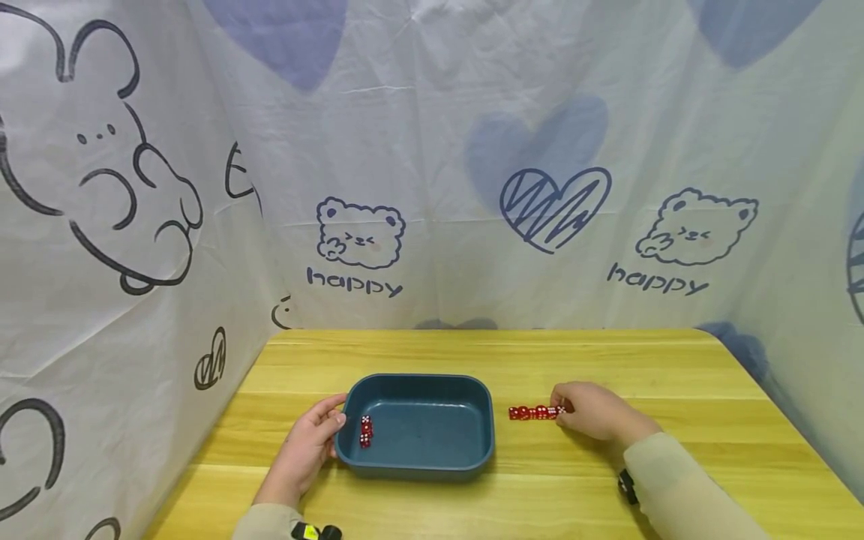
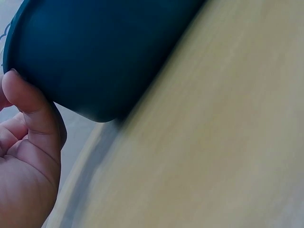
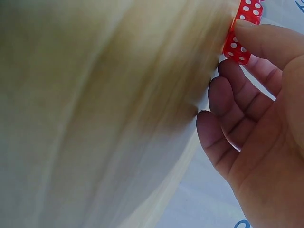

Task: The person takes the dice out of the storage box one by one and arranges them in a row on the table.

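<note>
A dark blue-green rectangular plastic bin (image 1: pixel 432 471) stands on the table, with a short line of red dice (image 1: pixel 366 431) with white dots inside near its left wall. My left hand (image 1: pixel 312 442) grips the bin's left rim; the left wrist view shows the thumb (image 2: pixel 29 102) against the bin's outer wall (image 2: pixel 95 57). To the right of the bin lies a straight row of several red dice (image 1: pixel 533 413). At the row's right end, my right hand (image 1: pixel 597 411) pinches a die (image 3: pixel 236 50) between thumb and fingers. Part of that end is hidden by the thumb.
The light wood table (image 1: pixel 574 487) runs back to a pale cloth (image 1: pixel 445 187) printed with hearts and bears, which also hangs along the left and right sides. Between the bin and the dice row is a narrow strip of bare wood.
</note>
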Available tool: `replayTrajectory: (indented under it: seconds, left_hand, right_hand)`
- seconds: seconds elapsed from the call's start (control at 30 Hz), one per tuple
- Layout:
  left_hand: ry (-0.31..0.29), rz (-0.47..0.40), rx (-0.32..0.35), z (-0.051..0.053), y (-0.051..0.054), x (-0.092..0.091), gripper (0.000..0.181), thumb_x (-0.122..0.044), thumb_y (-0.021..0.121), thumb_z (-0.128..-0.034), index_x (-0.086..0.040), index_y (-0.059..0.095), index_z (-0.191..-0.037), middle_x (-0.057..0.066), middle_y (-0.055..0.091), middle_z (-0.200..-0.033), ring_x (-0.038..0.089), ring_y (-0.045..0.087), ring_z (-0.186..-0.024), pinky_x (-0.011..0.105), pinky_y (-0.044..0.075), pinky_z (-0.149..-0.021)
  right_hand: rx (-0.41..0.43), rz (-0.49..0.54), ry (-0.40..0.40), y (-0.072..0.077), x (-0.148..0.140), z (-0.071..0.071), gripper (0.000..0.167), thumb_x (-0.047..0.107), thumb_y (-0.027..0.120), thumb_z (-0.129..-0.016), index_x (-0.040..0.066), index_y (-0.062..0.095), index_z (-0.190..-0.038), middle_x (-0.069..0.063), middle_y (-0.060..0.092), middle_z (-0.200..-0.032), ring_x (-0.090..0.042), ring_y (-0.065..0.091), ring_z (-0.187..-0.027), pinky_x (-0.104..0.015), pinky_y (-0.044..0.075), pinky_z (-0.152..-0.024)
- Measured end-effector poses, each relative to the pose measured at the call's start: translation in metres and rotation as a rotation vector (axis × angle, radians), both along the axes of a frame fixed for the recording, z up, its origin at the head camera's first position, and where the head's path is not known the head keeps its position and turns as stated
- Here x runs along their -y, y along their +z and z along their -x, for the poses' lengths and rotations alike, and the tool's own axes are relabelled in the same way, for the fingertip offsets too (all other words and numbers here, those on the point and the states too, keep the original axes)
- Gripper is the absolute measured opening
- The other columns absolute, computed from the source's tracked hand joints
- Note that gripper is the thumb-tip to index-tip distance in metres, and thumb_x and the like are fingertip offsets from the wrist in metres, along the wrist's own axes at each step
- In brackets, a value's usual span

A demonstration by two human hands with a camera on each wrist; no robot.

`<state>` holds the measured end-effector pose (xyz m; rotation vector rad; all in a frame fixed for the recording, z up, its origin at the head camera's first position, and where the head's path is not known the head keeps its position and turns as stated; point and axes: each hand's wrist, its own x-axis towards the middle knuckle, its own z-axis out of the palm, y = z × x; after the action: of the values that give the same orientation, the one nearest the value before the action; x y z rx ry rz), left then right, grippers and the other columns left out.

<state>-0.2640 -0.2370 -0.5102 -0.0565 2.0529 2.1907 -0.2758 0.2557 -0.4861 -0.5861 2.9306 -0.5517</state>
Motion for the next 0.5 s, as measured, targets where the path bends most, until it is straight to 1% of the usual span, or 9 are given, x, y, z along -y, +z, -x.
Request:
replayTrajectory:
  seconds: [0.1,0.33,0.5]
  left_hand:
    - [0.001,-0.006,-0.003,-0.0001,0.0003,-0.0007,0.043,-0.004,0.054,-0.1027,-0.005,0.05,-0.146,0.011,0.053,-0.105,0.015,0.051,-0.069,0.021,0.045,-0.052]
    - [-0.018,0.003,-0.013,-0.0008,0.0017,-0.0013,0.045,-0.005,0.055,-0.103,-0.002,0.047,-0.147,0.011,0.053,-0.105,0.014,0.051,-0.069,0.021,0.046,-0.053]
    - [-0.013,0.001,-0.012,-0.0019,0.0032,-0.0018,0.044,-0.005,0.054,-0.1032,-0.001,0.047,-0.147,0.011,0.054,-0.104,0.014,0.051,-0.067,0.021,0.045,-0.053]
  right_hand:
    - [-0.004,-0.002,0.004,-0.0003,-0.0003,-0.0002,0.014,0.016,0.076,-0.088,0.018,0.065,-0.097,0.009,0.056,-0.08,-0.013,0.051,-0.073,-0.039,0.048,-0.071]
    - [-0.017,-0.005,0.006,0.0002,-0.0009,-0.0015,0.016,0.016,0.077,-0.088,0.018,0.066,-0.099,0.01,0.057,-0.082,-0.012,0.053,-0.075,-0.04,0.049,-0.073]
    - [-0.003,0.02,-0.004,0.0032,-0.0028,-0.0035,0.018,0.015,0.077,-0.087,0.018,0.066,-0.102,0.008,0.057,-0.083,-0.013,0.052,-0.076,-0.04,0.049,-0.073]
